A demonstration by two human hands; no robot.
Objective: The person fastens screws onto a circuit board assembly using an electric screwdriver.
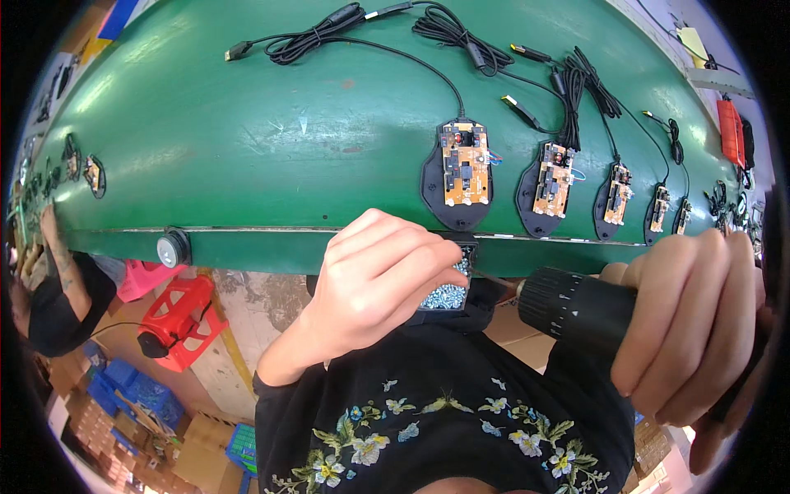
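My right hand (687, 313) is wrapped round a black cordless screwdriver (568, 306) with a numbered collar, its nose pointing left toward my other hand. Over a small dark box of tiny silvery-blue screws (444, 298), my left hand (383, 272) has its fingers bent and pressed together. What those fingertips pinch, if anything, is hidden or too small to make out. Just beyond the box, a black mouse base with a tan circuit board (467, 169) lies at the bench edge, its cable running away from me. A second mouse base (550, 185) lies to its right.
Several more mouse bases (613, 202) continue rightward along the green bench (247, 165), with coiled black cables (461, 37) behind. A round grey knob (173, 248) sits on the bench's front edge. A red plastic stool (177, 325) stands below left. Another person's arm (62, 255) reaches over the bench at far left.
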